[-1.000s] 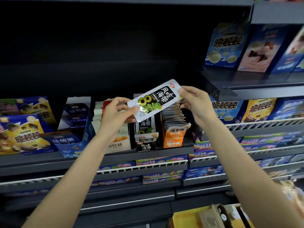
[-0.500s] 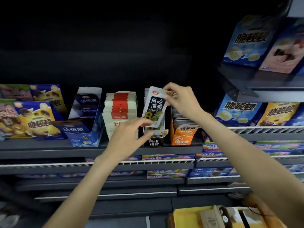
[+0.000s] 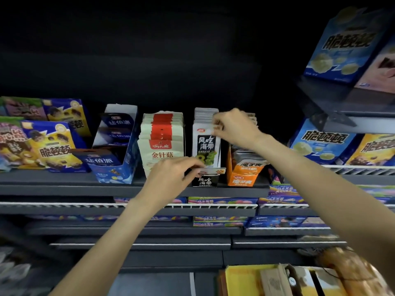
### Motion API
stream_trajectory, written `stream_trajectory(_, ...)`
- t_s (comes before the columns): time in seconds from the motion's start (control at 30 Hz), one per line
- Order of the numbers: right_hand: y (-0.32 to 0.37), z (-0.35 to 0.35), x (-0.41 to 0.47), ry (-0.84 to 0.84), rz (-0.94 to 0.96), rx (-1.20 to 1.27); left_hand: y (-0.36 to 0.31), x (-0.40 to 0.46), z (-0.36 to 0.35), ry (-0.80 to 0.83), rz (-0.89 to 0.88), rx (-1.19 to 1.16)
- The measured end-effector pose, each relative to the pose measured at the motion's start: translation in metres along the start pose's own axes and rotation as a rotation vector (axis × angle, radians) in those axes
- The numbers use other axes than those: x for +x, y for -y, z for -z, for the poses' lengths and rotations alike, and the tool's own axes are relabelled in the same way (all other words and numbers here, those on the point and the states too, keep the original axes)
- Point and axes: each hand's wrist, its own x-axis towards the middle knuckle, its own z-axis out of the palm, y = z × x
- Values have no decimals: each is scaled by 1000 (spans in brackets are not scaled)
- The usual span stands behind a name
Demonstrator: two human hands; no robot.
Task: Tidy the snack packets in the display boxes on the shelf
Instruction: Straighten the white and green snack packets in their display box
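- Yellow cardboard, a box (image 3: 241, 280) with a brown packet in it, lay nearest the camera, well below the black kelp display box (image 3: 205, 180) and not part of the work.
- Just left of that kelp box's front lip, the left hand (image 3: 171, 178) had come down from the packet it helped hold a second before; its fingers were curled, with the tips at the lip's top edge, apparently steadying it, though whether they pinched the card I could not tell.
- Standing in the kelp box, at the front of its row, was the white-and-black kelp packet (image 3: 205, 147). A second earlier it had been held slanted in the air between both hands; half a second earlier it was upright above the box; now its lower edge was tucked behind the lip.
- At the packet's top right corner the right hand (image 3: 233, 129) pinched it between thumb and fingertips, as it had throughout.
- Beside the kelp box stood the enoki-mushroom packets (image 3: 162, 144) on the left and the orange display box (image 3: 243, 170) on the right, both unchanged.
- By my judgement this packet was nearly home: a release and a squaring push remained, then the neighbouring rows.
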Motion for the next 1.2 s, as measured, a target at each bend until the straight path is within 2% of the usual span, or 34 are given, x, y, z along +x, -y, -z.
stream_trajectory(0.1, 3, -11, 4, 113, -10, -165, 1, 4, 0, -40, 1, 0)
stream_trajectory(0.2, 2, -13, 7, 96, -24, -282, 2, 11, 2, -101, 32, -42)
stream_trajectory(0.3, 4, -14, 7, 58, -30, -272, 1, 18, 3, -109, 110, -129)
stream_trajectory(0.37, 2, -7, 0, 36, -50, -145, 0, 20, 2, -91, 168, -185)
stream_trajectory(0.43, -1, 7, -15, -17, -67, 118, 0, 21, 2, -72, 215, -233)
stream_trajectory(0.5, -1, 19, -39, -151, -70, 358, 0, 22, 2, -62, 235, -261)
stream_trajectory(0.57, 3, 23, -66, -252, -64, 466, 0, 22, 1, -66, 238, -270)
stream_trajectory(0.6, 6, 22, -76, -230, -43, 456, 1, 21, 1, -70, 234, -267)
stream_trajectory(0.7, 6, 10, -82, 53, 69, 217, 1, 19, 1, -74, 209, -240)
stream_trajectory(0.77, 5, 7, -77, 153, 115, 137, 2, 17, -1, -83, 188, -199)
stream_trajectory(0.93, 2, 8, -73, 35, 99, 94, -3, 11, -4, -130, 269, -179)
stream_trajectory(1.0, -1, 11, -75, 15, 69, 184, -5, 10, -4, -130, 299, -204)
stream_trajectory(1.07, -3, 19, -77, -10, 55, 397, -6, 9, -3, -117, 326, -237)
stream_trajectory(1.2, -2, 37, -79, -216, -58, 730, -8, 8, 0, -70, 358, -309)
